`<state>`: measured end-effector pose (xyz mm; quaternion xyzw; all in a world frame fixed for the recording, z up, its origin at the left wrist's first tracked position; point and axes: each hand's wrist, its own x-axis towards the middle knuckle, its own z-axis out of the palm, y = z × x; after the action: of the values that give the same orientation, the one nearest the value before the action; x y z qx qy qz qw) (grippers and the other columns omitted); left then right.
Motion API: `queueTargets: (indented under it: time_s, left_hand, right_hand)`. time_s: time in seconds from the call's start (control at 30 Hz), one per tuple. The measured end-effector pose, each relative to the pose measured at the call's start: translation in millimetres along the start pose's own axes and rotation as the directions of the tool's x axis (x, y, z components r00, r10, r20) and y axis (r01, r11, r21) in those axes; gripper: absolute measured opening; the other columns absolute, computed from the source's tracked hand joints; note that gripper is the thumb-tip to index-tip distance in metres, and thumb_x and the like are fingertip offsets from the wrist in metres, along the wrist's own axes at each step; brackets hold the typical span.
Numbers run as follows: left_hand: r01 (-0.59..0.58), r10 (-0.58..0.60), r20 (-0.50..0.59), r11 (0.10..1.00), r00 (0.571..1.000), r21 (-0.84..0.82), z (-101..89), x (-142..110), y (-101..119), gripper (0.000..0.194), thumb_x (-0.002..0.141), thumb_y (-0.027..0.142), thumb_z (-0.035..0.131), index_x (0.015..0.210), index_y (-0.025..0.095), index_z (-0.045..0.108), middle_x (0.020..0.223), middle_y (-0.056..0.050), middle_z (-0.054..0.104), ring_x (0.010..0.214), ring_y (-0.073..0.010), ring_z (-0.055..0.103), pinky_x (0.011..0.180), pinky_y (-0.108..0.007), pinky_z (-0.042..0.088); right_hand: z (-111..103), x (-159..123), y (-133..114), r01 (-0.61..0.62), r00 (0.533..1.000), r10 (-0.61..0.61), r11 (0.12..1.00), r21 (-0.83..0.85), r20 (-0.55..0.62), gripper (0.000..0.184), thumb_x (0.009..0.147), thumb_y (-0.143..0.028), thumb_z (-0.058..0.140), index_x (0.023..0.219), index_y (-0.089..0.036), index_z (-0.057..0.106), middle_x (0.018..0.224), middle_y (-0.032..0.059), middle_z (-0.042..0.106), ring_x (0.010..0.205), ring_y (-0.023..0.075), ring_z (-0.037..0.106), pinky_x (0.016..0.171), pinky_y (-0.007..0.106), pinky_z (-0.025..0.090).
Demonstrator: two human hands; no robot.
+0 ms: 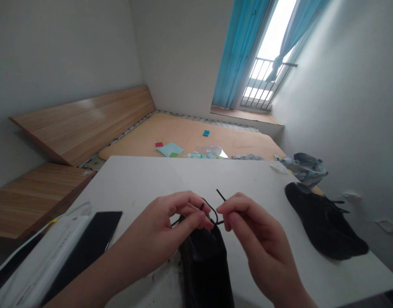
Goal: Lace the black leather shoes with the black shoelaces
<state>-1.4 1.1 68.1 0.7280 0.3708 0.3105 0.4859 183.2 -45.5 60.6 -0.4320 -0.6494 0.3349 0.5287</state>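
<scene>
A black shoe (205, 256) stands on the white table in front of me, its toe end hidden behind my hands. Above its laced part, my left hand (183, 216) pinches a black shoelace (213, 208) between thumb and fingers. To the right, my right hand (248, 226) is closed on another stretch of the lace, whose tip sticks up past the fingers. Between the two hands the lace forms a loose curve. The knot area is partly covered by my left fingers.
A second black shoe (325, 222) with tied laces rests on the table's right side. At the left lie a dark phone (87, 244) and a white power strip (55, 256). Beyond the white table (145, 179) is a bed (180, 128) with small packets; a plastic bag (307, 169) sits at right.
</scene>
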Motion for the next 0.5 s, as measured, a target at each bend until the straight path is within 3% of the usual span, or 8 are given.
queueTargets:
  time_s: [0.1, 0.23, 0.37, 0.5]
  left_hand:
    - [0.059, -0.061, -0.076, 0.998, 0.995, -0.018, 8.9, 3, -3, 0.012, 0.092, 0.03, 0.057, 0.093, 0.024, 0.067, 0.083, 0.002, 0.079, 0.082, -0.019, 0.071, 0.075, -0.027, 0.049]
    - [0.013, -0.012, -0.074, 1.0, 0.997, 0.006, 20.1, 6, -6, 0.023, 0.092, 0.032, 0.055, 0.083, 0.023, 0.073, 0.082, 0.0, 0.075, 0.079, -0.0185, 0.066, 0.071, -0.027, 0.048]
    - [-0.015, 0.009, -0.073, 0.996, 0.997, -0.092, 25.5, 9, -6, 0.024, 0.087, 0.029, 0.056, 0.072, 0.019, 0.073, 0.081, -0.003, 0.069, 0.077, -0.018, 0.062, 0.066, -0.026, 0.048]
    - [0.051, -0.065, -0.056, 0.971, 0.996, -0.232, 29.2, 12, -10, 0.021, 0.084, 0.031, 0.061, 0.077, 0.017, 0.074, 0.081, -0.003, 0.071, 0.076, -0.0181, 0.064, 0.064, -0.025, 0.048]
  right_hand:
    - [3, -1, 8, -0.07, 0.996, 0.081, 0.951, 0.301, -0.023, 0.024, 0.097, -0.015, 0.045, 0.089, -0.028, 0.064, 0.072, -0.0019, 0.055, 0.065, 0.0133, 0.053, 0.061, 0.025, 0.043]
    - [10, -2, 17, -0.145, 0.985, 0.17, 0.811, 0.567, 0.008, 0.016, 0.092, -0.012, 0.052, 0.083, -0.024, 0.052, 0.076, -0.0047, 0.053, 0.053, 0.0076, 0.046, 0.053, 0.022, 0.037]
    - [17, -3, 22, -0.167, 0.982, 0.189, 0.783, 0.599, 0.026, 0.015, 0.089, -0.014, 0.055, 0.082, -0.023, 0.045, 0.081, -0.0053, 0.051, 0.048, 0.0041, 0.04, 0.047, 0.021, 0.029]
    - [21, -5, 24, -0.172, 0.981, 0.193, 0.813, 0.556, 0.02, 0.013, 0.093, -0.017, 0.053, 0.085, -0.025, 0.045, 0.084, -0.0054, 0.05, 0.047, 0.0035, 0.036, 0.044, 0.019, 0.025]
